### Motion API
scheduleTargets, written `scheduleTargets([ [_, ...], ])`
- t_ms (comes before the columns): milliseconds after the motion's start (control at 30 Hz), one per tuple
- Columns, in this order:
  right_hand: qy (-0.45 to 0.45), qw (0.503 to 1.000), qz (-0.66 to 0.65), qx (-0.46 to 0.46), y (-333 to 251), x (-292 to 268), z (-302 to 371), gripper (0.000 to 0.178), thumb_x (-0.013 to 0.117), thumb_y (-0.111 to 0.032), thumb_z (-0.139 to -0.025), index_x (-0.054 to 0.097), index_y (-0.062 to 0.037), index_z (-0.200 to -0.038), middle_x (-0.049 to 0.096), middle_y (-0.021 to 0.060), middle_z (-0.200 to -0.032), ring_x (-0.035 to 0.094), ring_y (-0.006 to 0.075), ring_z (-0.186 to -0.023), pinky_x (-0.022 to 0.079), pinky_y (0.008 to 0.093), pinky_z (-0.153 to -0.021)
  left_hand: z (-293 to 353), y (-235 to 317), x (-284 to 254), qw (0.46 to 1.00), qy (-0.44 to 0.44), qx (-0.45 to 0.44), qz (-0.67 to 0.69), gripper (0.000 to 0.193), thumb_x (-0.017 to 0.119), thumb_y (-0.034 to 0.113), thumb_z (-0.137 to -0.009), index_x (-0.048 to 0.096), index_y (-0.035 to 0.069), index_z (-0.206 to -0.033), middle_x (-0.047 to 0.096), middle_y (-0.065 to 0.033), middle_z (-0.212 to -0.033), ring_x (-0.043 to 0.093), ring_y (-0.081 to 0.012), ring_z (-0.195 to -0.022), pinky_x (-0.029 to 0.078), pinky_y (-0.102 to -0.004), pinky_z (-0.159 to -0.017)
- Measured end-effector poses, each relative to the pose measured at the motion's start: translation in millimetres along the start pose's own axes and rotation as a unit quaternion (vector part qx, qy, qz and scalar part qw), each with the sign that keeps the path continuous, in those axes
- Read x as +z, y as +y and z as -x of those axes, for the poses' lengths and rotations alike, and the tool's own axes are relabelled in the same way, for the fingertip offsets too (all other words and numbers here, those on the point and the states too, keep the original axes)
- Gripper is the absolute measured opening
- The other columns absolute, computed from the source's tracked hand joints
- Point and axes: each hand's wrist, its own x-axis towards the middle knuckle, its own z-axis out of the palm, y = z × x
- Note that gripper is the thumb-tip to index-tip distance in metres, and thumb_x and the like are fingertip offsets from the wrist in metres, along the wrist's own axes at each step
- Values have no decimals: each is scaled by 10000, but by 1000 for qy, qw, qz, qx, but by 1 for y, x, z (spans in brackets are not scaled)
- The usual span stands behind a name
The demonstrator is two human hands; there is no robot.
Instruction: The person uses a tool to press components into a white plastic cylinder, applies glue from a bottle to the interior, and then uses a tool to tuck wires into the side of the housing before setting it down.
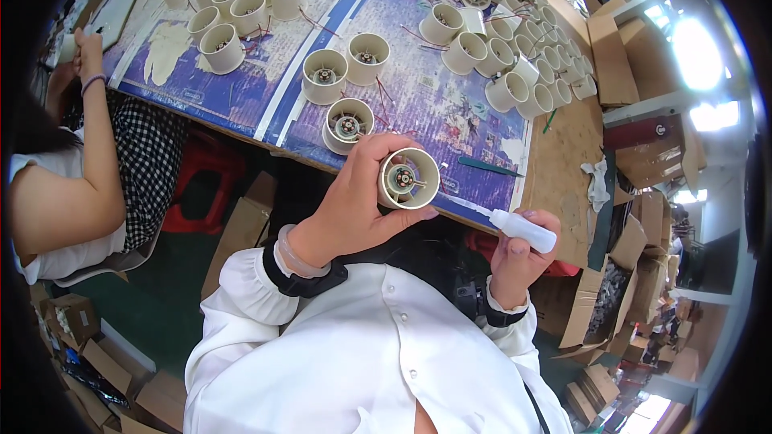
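Note:
My left hand (346,193) is wrapped round a cream plastic cup (433,187), its open end tilted toward me. Inside it sits a small motor (404,180) with a round core. In my right hand (523,261) is a white squeeze bottle (527,232) with a thin nozzle, which points left toward the cup without touching it. Just beyond my left hand, three similar cups with motors inside stand on the table, the nearest cup (348,124) almost at my knuckles. Blue tweezers (489,165) lie to the right of the held cup.
The work table (241,116) has a worn blue-purple covering. Clusters of cream cups with wires stand at far left (221,48) and far right (508,92). A crumpled white tissue (596,182) lies near the right edge. Another person (88,169) sits at left. Cardboard boxes (599,297) stand at right.

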Motion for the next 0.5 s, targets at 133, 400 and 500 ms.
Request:
scheduleTargets([
  [133, 0, 999, -41, 2, -1, 6, -1, 569, 789, -441, -746, 513, -50, -1054, 556, 55, -885, 538, 114, -680, 437, 203, -565, 0, 0, 2, 1000, -3, -4, 9, 693, 821, 213, -729, 371, 40, -1227, 496, -125, -1170, 510, -281, -1065, 410, -377, -922],
  [400, 7, 997, -51, -57, -2, 7, -1, 583, 764, -456, -762, 509, -56, -1101, 548, 47, -831, 496, 91, -640, 398, 191, -527, 1, -3, 4, 1000, 3, -10, 23, 708, 824, 217, -729, 366, 42, -1240, 485, -130, -1166, 522, -276, -1054, 424, -367, -915],
  [500, -6, 996, -90, 6, -12, 9, -2, 589, 733, -482, -773, 506, -58, -1114, 543, 47, -789, 467, 70, -575, 372, 189, -493, 2, -4, 5, 999, 3, -4, 31, 711, 824, 216, -729, 365, 41, -1243, 482, -131, -1163, 528, -273, -1045, 430, -363, -907],
])
